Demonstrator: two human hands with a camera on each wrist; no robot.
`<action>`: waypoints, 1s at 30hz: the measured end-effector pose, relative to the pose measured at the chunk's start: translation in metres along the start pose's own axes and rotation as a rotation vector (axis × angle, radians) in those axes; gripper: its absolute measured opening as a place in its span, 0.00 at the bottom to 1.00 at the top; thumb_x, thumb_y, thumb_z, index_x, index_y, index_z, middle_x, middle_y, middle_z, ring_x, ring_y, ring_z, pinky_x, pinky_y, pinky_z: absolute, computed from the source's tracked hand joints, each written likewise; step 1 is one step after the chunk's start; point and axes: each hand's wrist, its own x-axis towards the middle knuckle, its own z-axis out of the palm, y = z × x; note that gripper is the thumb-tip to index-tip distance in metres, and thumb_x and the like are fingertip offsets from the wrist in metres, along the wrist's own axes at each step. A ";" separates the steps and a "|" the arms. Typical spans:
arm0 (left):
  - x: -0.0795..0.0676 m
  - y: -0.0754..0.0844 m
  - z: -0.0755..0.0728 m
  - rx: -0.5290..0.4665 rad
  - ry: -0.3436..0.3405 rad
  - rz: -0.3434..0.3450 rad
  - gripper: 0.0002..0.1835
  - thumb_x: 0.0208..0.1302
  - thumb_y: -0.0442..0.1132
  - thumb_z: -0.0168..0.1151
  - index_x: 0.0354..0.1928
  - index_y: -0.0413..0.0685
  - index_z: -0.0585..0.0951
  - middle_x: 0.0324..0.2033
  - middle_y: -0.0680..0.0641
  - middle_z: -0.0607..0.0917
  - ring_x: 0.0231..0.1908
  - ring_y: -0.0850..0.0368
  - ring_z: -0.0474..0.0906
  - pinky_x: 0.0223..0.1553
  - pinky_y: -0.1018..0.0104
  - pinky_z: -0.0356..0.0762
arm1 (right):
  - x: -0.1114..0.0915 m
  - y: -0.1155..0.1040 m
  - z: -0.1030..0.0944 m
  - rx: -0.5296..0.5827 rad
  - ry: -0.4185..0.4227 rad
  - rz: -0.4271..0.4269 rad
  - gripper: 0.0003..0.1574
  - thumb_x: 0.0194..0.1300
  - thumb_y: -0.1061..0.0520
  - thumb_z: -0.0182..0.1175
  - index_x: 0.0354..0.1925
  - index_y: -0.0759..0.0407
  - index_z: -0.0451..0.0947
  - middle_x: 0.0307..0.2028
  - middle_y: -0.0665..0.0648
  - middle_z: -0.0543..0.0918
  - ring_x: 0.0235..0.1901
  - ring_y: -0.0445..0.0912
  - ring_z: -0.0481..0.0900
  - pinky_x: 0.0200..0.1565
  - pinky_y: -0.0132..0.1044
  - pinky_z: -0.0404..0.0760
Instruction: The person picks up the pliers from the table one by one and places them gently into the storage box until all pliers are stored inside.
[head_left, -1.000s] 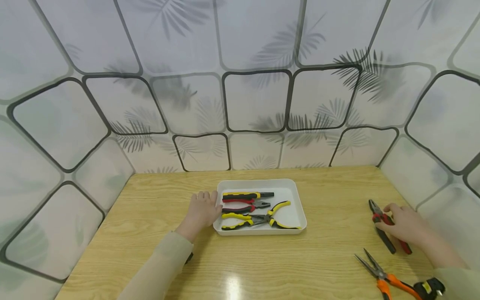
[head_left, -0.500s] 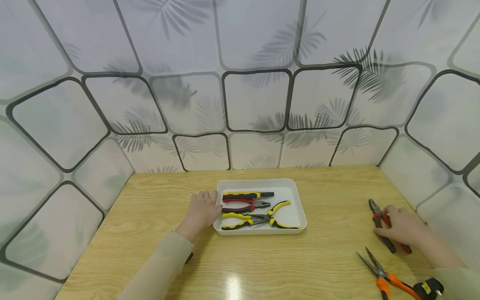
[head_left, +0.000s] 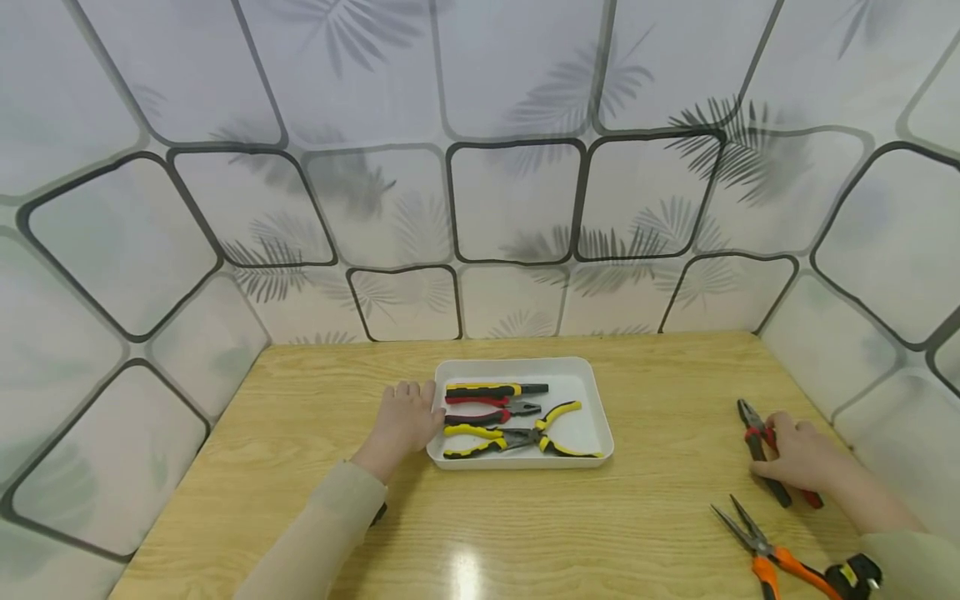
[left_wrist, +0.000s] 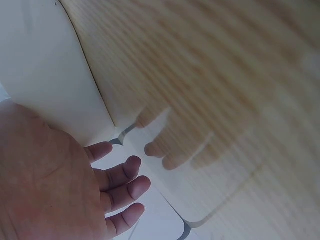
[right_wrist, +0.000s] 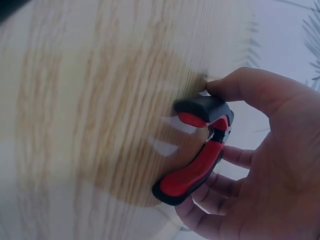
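My left hand [head_left: 405, 419] rests against the left wall of a white tray [head_left: 517, 464]; in the left wrist view its fingers [left_wrist: 125, 192] are relaxed and hold nothing. Inside the tray lie yellow-black pliers [head_left: 483, 391], red-black pliers [head_left: 480, 418] and, at the front, yellow-black pliers [head_left: 517, 438] with handles pointing both ways. At far right, my right hand [head_left: 808, 460] grips red-and-black pliers [head_left: 771, 479] across their spread handles. The right wrist view shows the thumb at the upper handle and fingers curled behind the lower handle [right_wrist: 187, 175].
Orange-handled long-nose pliers [head_left: 761, 550] lie with jaws apart at the front right of the wooden table [head_left: 660, 517]. Beside them is a small black-and-yellow item [head_left: 853, 577]. A dark object [head_left: 378, 514] shows partly under my left forearm. Patterned walls [head_left: 510, 208] enclose the table.
My right thumb has slid slightly down along the handle of the red-and-black pliers, which lie in the same place. The left hand and the tray have not moved.
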 end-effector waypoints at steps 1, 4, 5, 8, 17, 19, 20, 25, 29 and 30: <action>0.000 0.000 0.000 0.000 -0.001 0.001 0.29 0.82 0.55 0.48 0.70 0.40 0.68 0.59 0.33 0.79 0.65 0.35 0.73 0.69 0.38 0.68 | 0.000 0.000 0.000 0.004 -0.002 0.002 0.50 0.60 0.47 0.74 0.58 0.82 0.59 0.38 0.79 0.74 0.35 0.64 0.77 0.33 0.54 0.79; 0.001 0.000 0.001 0.001 -0.012 0.001 0.29 0.83 0.56 0.48 0.70 0.40 0.67 0.60 0.33 0.79 0.66 0.35 0.73 0.69 0.39 0.68 | 0.000 0.001 0.000 0.010 -0.010 0.004 0.50 0.60 0.47 0.74 0.58 0.82 0.59 0.38 0.78 0.74 0.35 0.64 0.76 0.33 0.54 0.78; 0.002 0.000 0.001 0.001 -0.014 0.000 0.29 0.83 0.56 0.48 0.71 0.41 0.67 0.60 0.34 0.79 0.66 0.35 0.73 0.69 0.39 0.68 | 0.001 0.001 0.001 0.011 -0.012 0.005 0.50 0.60 0.47 0.74 0.58 0.82 0.59 0.38 0.78 0.74 0.35 0.63 0.76 0.33 0.54 0.78; 0.003 0.000 0.002 0.007 -0.029 -0.004 0.30 0.83 0.56 0.46 0.72 0.41 0.66 0.60 0.34 0.79 0.66 0.36 0.73 0.69 0.40 0.67 | 0.001 0.002 0.001 0.006 -0.013 0.003 0.50 0.60 0.46 0.75 0.57 0.81 0.60 0.38 0.78 0.74 0.35 0.64 0.77 0.34 0.55 0.78; 0.002 -0.001 0.000 0.007 -0.018 -0.002 0.29 0.83 0.55 0.48 0.71 0.40 0.67 0.59 0.34 0.79 0.65 0.36 0.73 0.68 0.39 0.68 | 0.000 -0.002 -0.003 0.026 -0.019 0.017 0.47 0.59 0.46 0.74 0.56 0.78 0.62 0.37 0.76 0.74 0.35 0.62 0.76 0.34 0.53 0.77; 0.001 -0.001 0.000 0.008 -0.019 -0.003 0.29 0.82 0.55 0.48 0.71 0.40 0.67 0.59 0.34 0.79 0.65 0.36 0.73 0.68 0.39 0.68 | 0.000 -0.002 -0.003 0.021 -0.014 0.021 0.46 0.59 0.46 0.74 0.55 0.77 0.62 0.36 0.74 0.74 0.34 0.61 0.75 0.34 0.52 0.77; 0.001 -0.001 -0.001 0.007 -0.019 -0.004 0.29 0.82 0.55 0.48 0.71 0.40 0.67 0.59 0.34 0.79 0.64 0.36 0.73 0.67 0.40 0.68 | 0.000 -0.002 -0.003 0.020 -0.015 0.023 0.46 0.59 0.46 0.73 0.55 0.77 0.62 0.35 0.73 0.74 0.34 0.61 0.75 0.34 0.51 0.76; 0.001 0.000 0.000 0.007 -0.017 -0.006 0.29 0.83 0.56 0.48 0.70 0.41 0.67 0.58 0.35 0.79 0.64 0.36 0.74 0.67 0.41 0.68 | 0.001 0.004 -0.002 0.029 -0.027 0.037 0.46 0.63 0.44 0.69 0.57 0.78 0.62 0.35 0.72 0.75 0.34 0.59 0.75 0.32 0.47 0.74; 0.001 0.000 0.000 0.005 -0.017 -0.008 0.29 0.82 0.56 0.48 0.70 0.41 0.67 0.58 0.35 0.80 0.64 0.36 0.74 0.67 0.41 0.69 | 0.003 0.005 -0.002 0.039 -0.028 0.049 0.45 0.63 0.43 0.67 0.58 0.78 0.63 0.36 0.72 0.77 0.34 0.58 0.74 0.32 0.43 0.70; 0.001 0.000 0.000 0.002 -0.015 -0.008 0.29 0.82 0.56 0.49 0.70 0.41 0.67 0.58 0.35 0.80 0.64 0.36 0.74 0.67 0.41 0.68 | 0.003 0.005 -0.002 0.040 -0.025 0.050 0.45 0.63 0.43 0.66 0.58 0.78 0.63 0.36 0.73 0.77 0.34 0.58 0.74 0.32 0.43 0.70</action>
